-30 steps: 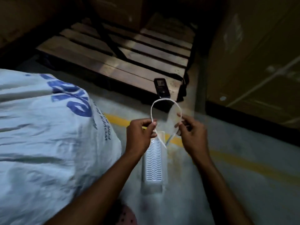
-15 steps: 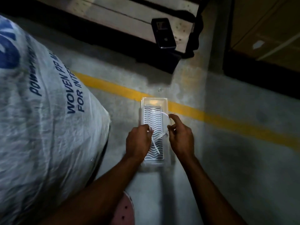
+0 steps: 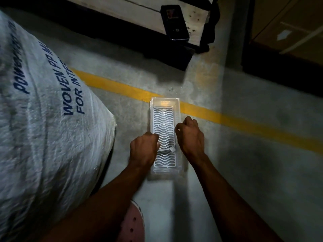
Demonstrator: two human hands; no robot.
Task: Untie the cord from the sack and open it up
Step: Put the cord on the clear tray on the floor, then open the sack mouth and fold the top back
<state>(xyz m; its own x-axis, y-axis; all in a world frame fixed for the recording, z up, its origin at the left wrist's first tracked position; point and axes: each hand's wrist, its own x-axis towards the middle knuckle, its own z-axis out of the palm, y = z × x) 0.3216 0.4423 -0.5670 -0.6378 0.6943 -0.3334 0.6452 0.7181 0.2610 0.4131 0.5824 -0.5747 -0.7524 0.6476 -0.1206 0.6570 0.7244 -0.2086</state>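
A big white woven sack with blue lettering fills the left side. A thin white cord, looped and free of the sack, hangs just above a clear plastic tray with a wavy white grid inside. My left hand pinches one end of the cord over the tray's left edge. At the tray's right edge, my right hand pinches the other side of the loop. The sack's mouth is out of sight.
The tray sits on a grey concrete floor crossed by a yellow line. A wooden pallet lies at the top with a black phone on its corner. Cardboard boxes stand at the top right. A pink perforated shoe shows below.
Both hands have lowered the cord loop from chest height down to the tray and drawn closer together. The view has tilted down toward the floor.
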